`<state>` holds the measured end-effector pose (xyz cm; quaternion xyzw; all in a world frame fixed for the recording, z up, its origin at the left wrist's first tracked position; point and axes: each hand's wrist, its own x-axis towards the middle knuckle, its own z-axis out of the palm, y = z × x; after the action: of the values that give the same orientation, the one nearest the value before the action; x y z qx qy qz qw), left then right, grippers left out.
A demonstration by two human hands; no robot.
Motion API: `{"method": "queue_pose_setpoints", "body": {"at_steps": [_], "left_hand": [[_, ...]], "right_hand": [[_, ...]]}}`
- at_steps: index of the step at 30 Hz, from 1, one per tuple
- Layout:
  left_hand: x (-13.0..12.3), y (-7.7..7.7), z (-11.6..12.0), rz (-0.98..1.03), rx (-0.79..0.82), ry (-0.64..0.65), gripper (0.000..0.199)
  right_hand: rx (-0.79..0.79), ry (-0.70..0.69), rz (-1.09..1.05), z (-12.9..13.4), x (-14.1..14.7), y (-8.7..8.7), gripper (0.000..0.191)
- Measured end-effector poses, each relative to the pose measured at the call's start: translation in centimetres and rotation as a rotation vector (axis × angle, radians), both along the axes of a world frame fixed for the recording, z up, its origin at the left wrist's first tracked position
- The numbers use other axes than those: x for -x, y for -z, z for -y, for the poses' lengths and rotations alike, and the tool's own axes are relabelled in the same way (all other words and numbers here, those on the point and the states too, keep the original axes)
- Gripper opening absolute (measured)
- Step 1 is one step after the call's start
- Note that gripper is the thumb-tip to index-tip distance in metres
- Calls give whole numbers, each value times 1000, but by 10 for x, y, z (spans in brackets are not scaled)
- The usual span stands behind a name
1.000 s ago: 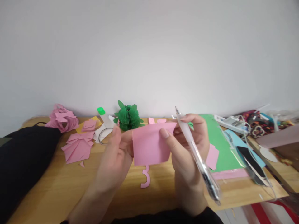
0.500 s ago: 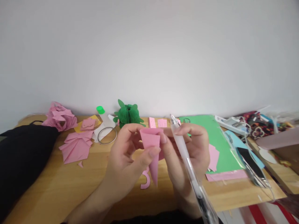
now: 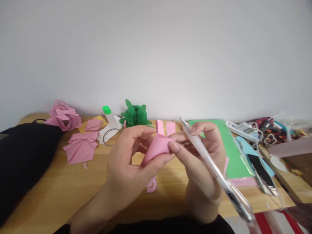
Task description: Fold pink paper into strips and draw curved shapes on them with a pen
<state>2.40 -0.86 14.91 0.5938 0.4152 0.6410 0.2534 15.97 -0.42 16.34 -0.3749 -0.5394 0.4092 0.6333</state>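
A pink paper, rolled into a cone, is held between both hands above the table. My left hand curls round its left side, with the thumb beneath it. My right hand pinches the cone's right edge between thumb and forefinger. The same hand also holds a clear pen, its tip pointing up and left. Below the cone, a small curved pink cutout lies on the wooden table, partly hidden by my left hand.
Folded pink papers, a glue stick, a metal ring and a green paper ball lie behind. A black bag is left; green sheets, scissors and a pink strip are right.
The paper cone has tilted, its point swinging left behind my left hand. My right hand has turned and shifted slightly right, with the pen leaning further over.
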Motion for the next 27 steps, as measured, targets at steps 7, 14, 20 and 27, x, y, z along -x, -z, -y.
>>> {"method": "queue_pose_setpoints", "body": {"at_steps": [7,14,20,27], "left_hand": [[12,-4,6,-118,14,132,13],[10,-6,6,-129,-3,53,14],[11,-8,6,-155,-4,89,18],[14,-8,6,-172,3,105,22]], "right_hand": [[-51,112,77,6,3,0,35],[-66,53,106,6,0,1,37],[-67,67,78,7,2,-1,36],[-78,107,126,8,2,0,36]]}}
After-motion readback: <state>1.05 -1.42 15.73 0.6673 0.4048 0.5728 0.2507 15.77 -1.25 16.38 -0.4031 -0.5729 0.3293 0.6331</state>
